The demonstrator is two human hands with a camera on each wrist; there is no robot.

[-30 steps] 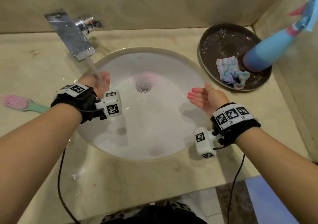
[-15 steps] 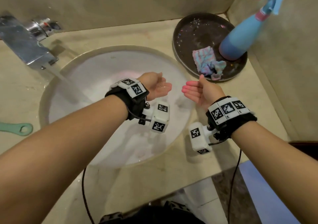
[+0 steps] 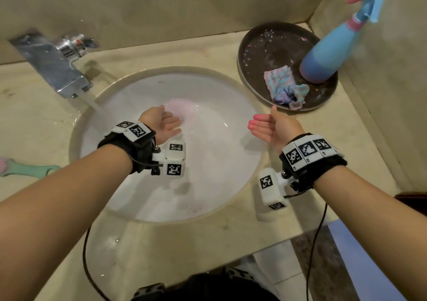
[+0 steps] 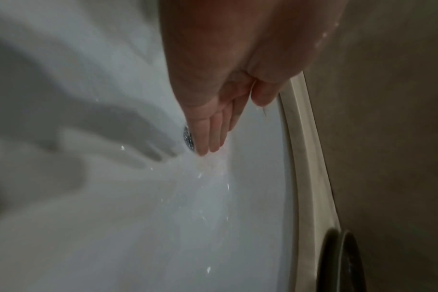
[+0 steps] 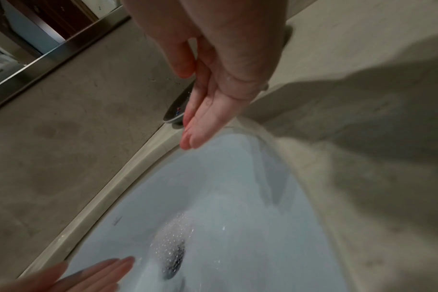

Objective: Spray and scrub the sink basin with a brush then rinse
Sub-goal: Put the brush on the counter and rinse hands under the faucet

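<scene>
The white sink basin [image 3: 217, 162] is wet, with faint pink patches. Water runs from the chrome faucet [image 3: 57, 67] into its left side. My left hand [image 3: 165, 125] hovers over the middle of the basin, palm up, fingers straight and empty; in the left wrist view its fingertips [image 4: 210, 142] hang just above the drain [image 4: 188, 138]. My right hand [image 3: 268, 127] is held flat and empty over the basin's right rim, also seen from the right wrist [image 5: 208, 118]. The brush [image 3: 27, 167], green-handled with pink bristles, lies on the counter at far left. The blue spray bottle [image 3: 328, 55] stands on a dark tray.
The dark round tray [image 3: 261, 46] at the back right also holds a crumpled pastel cloth [image 3: 284, 88]. Beige walls close in behind and at the right. The marble counter [image 3: 184, 249] rings the basin, with a wet patch at the front left.
My left hand left the water stream, swung right across the basin and now sits near its middle. My right hand has hardly moved. The head view shifted sideways.
</scene>
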